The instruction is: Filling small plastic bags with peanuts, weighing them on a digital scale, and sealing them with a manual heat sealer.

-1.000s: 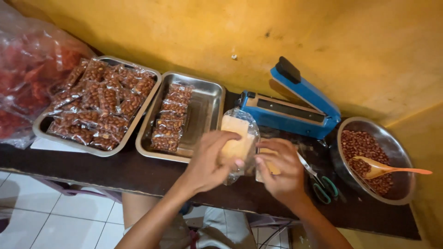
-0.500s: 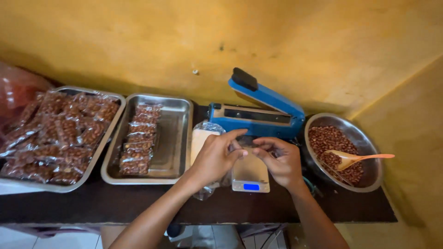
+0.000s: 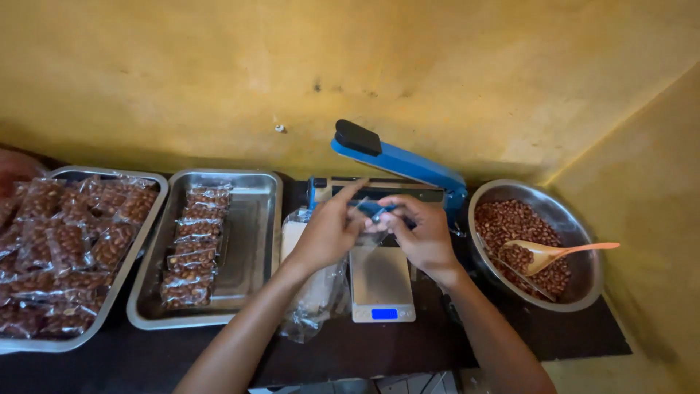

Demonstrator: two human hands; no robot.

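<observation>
**Dark desk in a yellow corner**

A dark desk [image 3: 437, 350] stands against yellow walls [image 3: 452, 66]. The left hand [image 3: 328, 232] and right hand [image 3: 421, 235] pinch a small clear bag [image 3: 370, 219] with closed fingers, above a small scale [image 3: 381, 286]. A blue sealer [image 3: 397, 164] stands behind, a bowl of peanuts [image 3: 576, 292] on the right, and two metal trays [image 3: 251, 241] of filled packets on the left.

Left hand [image 3: 328, 232] and right hand [image 3: 421, 235] meet above a small digital scale [image 3: 381, 286], fingers [image 3: 362, 219] pinching a small clear plastic bag [image 3: 372, 222] between them. Behind them a blue heat sealer [image 3: 397, 164] stands with its arm raised; to the right a metal bowl [image 3: 583, 248] holds peanuts and a wooden spoon [image 3: 558, 252]. On the dark surface [image 3: 364, 350] to the left sit two metal trays [image 3: 255, 219] carrying packed peanut bags [image 3: 191, 244].
</observation>
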